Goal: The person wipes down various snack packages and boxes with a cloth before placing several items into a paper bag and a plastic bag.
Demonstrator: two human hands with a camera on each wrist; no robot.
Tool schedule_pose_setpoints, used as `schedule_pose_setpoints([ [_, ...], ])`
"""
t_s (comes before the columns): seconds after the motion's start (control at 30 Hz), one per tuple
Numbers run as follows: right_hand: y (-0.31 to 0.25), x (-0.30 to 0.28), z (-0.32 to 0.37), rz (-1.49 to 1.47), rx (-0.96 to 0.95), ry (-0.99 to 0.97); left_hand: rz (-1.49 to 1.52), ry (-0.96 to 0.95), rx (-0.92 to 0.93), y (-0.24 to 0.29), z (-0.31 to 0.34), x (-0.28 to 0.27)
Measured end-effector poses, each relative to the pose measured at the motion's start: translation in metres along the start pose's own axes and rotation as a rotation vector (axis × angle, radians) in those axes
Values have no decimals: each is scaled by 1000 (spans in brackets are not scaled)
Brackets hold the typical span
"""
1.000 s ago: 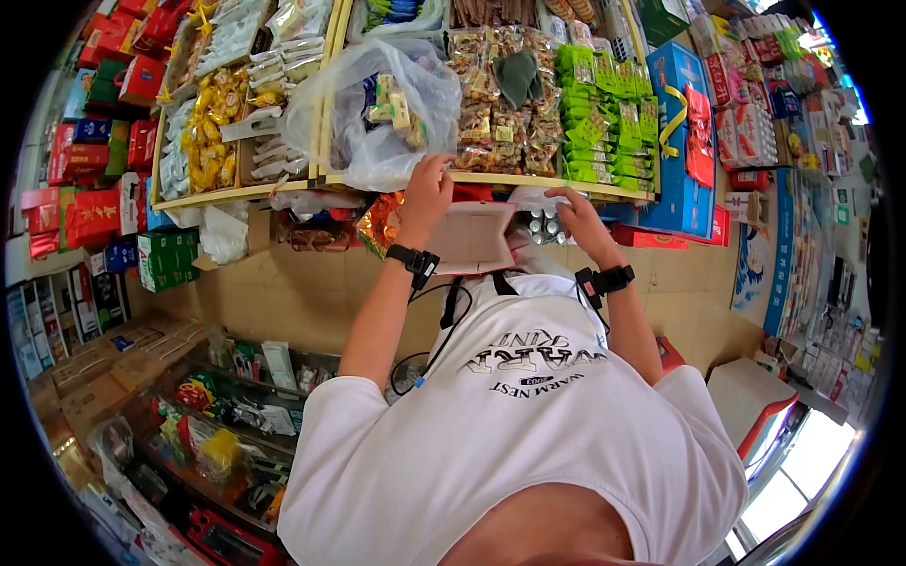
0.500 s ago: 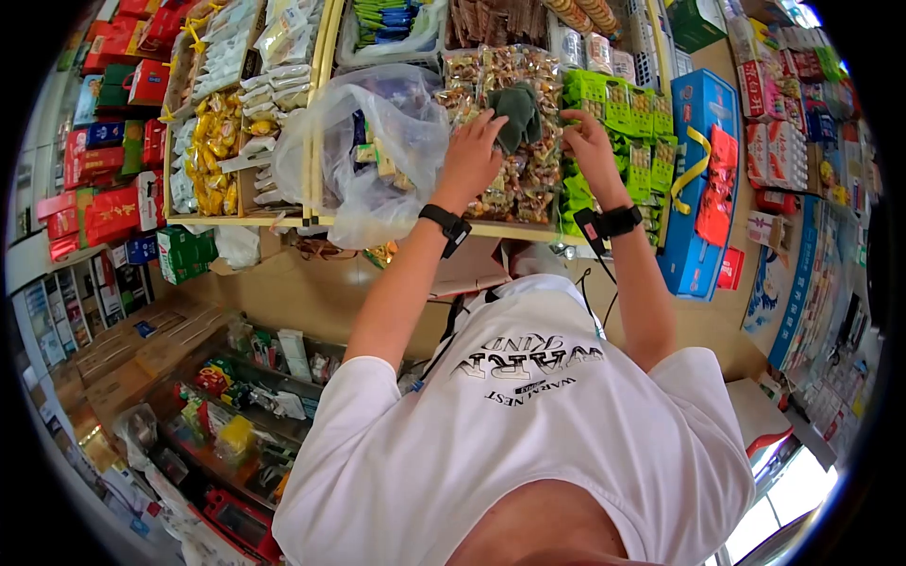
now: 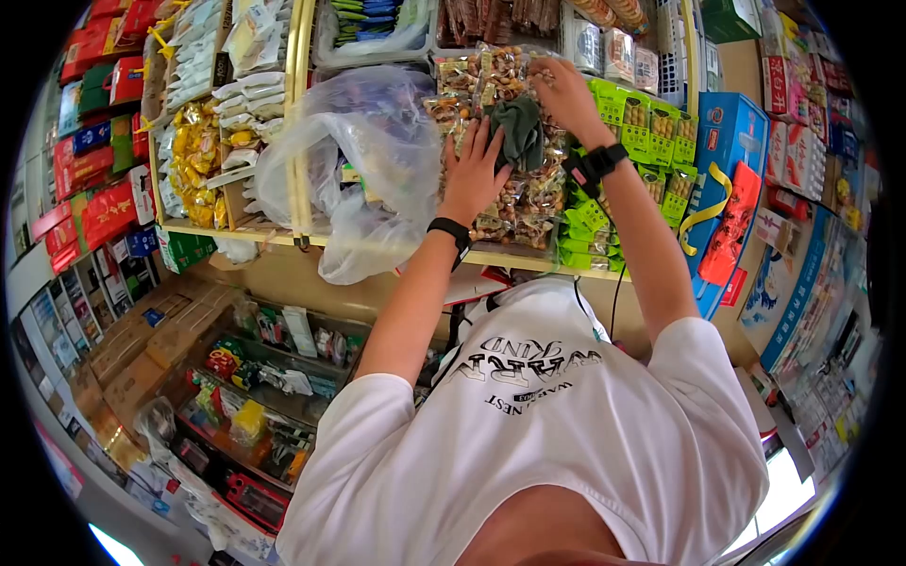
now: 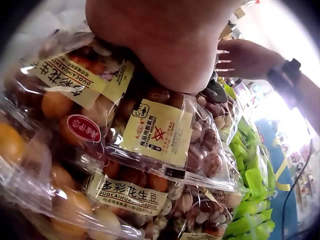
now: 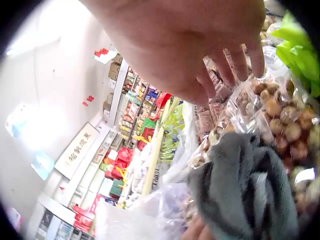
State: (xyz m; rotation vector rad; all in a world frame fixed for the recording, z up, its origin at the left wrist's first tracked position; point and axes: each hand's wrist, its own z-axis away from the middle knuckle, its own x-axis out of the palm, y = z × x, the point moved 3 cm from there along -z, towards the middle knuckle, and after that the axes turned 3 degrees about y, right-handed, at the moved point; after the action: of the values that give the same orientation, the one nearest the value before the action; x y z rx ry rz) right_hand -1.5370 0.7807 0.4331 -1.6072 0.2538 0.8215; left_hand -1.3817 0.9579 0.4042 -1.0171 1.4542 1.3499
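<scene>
Clear packets of mixed coated peanuts (image 3: 538,203) with cream labels fill a compartment of the display stand. A crumpled grey-green cloth (image 3: 519,132) lies on them. My left hand (image 3: 472,174) rests on the packets beside the cloth, fingers spread and straight, fingertips right at its left edge. In the left wrist view, labelled packets (image 4: 155,130) lie close under the palm. Beyond the cloth, my right hand (image 3: 569,102) reaches over the far packets. Its slightly bent, separated fingers (image 5: 232,65) show in the right wrist view above the packets, pinching nothing visible.
A clear plastic bag (image 3: 368,160) spreads over the compartment to the left. Green snack packets (image 3: 642,127) lie to the right, beside a blue box (image 3: 727,179). The stand's yellow front edge (image 3: 528,262) runs close to the body.
Both hands have risen from below the stand's front edge onto the peanut packets. The right hand has moved farther forward past the cloth, while the left has settled beside it.
</scene>
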Motion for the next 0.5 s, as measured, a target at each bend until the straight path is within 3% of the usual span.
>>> schedule_pose_setpoints([
  [0.07, 14, 9, -13, 268, -103, -43, 25, 2, 3, 1, 1, -4],
  [0.1, 16, 12, -13, 268, -96, -48, 44, 14, 9, 1, 0, -6],
  [0.17, 18, 21, -17, 583, -61, -57, 59, 15, 10, 2, -2, -9],
  [0.3, 31, 28, -27, 626, -32, -149, 74, 3, 3, 3, -3, -10],
  [0.37, 37, 28, -25, 467, 14, -303, 84, -8, 12, 4, -4, -10],
  [0.5, 43, 33, -12, 560, -64, -292, 83, -18, 16, 3, -4, -9],
])
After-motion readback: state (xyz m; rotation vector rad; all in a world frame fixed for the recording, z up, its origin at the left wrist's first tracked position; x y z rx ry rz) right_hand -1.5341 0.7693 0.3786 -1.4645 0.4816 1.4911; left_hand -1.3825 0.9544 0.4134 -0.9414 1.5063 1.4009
